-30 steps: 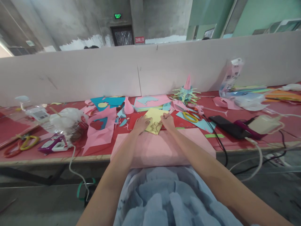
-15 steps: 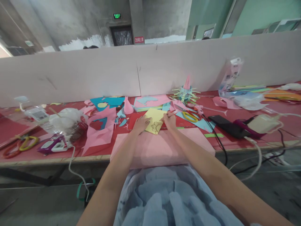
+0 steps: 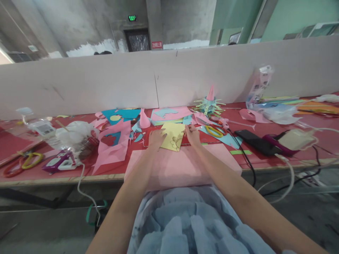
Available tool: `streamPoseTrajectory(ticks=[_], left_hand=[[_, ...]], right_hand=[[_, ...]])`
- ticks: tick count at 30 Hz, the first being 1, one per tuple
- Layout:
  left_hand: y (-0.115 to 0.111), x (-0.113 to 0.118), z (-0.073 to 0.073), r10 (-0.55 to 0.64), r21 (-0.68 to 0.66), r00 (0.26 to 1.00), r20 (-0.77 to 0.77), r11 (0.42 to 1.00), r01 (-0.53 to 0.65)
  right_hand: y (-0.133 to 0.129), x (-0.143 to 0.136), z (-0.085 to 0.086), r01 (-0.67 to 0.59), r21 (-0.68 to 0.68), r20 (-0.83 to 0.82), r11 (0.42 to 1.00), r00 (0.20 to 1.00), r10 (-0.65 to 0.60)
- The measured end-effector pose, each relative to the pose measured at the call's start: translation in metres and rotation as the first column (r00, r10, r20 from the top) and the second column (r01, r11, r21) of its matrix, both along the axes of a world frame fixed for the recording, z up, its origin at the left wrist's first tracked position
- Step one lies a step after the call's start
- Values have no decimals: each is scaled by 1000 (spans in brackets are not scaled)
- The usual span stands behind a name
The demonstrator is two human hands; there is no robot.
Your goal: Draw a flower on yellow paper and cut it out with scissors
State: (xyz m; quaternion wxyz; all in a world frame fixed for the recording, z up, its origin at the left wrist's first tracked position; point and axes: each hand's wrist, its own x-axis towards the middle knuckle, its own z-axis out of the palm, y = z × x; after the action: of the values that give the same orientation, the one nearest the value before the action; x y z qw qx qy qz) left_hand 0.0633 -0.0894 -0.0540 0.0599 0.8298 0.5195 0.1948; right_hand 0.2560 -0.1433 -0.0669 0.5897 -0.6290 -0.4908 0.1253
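The yellow rectangular sheet of thin paper (image 3: 172, 132) had turned slightly and slid a touch leftward over the preceding second, so that it lay straighter to the person. The bare right hand (image 3: 192, 135) had drawn off the drawn part to the sheet's right edge, and the bare left hand (image 3: 156, 138) had shifted left with the paper. That seemed to give the work a clearer surface: the dark, scalloped, petal-like outline (image 3: 175, 144) near the lower right corner showed between the hands.

The left hand lay flat on the sheet's left side, fingers extended, apparently steadying it. The right hand's fingers were bent with the tips close together (whether they gripped a pen was too small to tell).

The sheet rested mid-way along the smooth red tabletop (image 3: 16, 141), just beyond a pale pink, flat-topped block (image 3: 169, 169). Behind it stood a pink paper cone (image 3: 144, 120), smooth and pointed; to the right, a spiky pink-tipped paper model (image 3: 210, 106) bristled with narrow strips. Yellow-and-red-handled scissors (image 3: 215, 132) lay near the right hand, while a jagged pink paper sheet (image 3: 122, 151) with a cut-out opening spread flat at left.
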Motion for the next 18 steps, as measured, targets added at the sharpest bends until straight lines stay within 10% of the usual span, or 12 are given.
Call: streamPoseTrajectory(ticks=[18], left_hand=[[-3, 1, -5, -318, -105, 941, -114, 946, 307]], right_hand=[[2, 2, -4, -236, 8, -18, 972, 971, 236]])
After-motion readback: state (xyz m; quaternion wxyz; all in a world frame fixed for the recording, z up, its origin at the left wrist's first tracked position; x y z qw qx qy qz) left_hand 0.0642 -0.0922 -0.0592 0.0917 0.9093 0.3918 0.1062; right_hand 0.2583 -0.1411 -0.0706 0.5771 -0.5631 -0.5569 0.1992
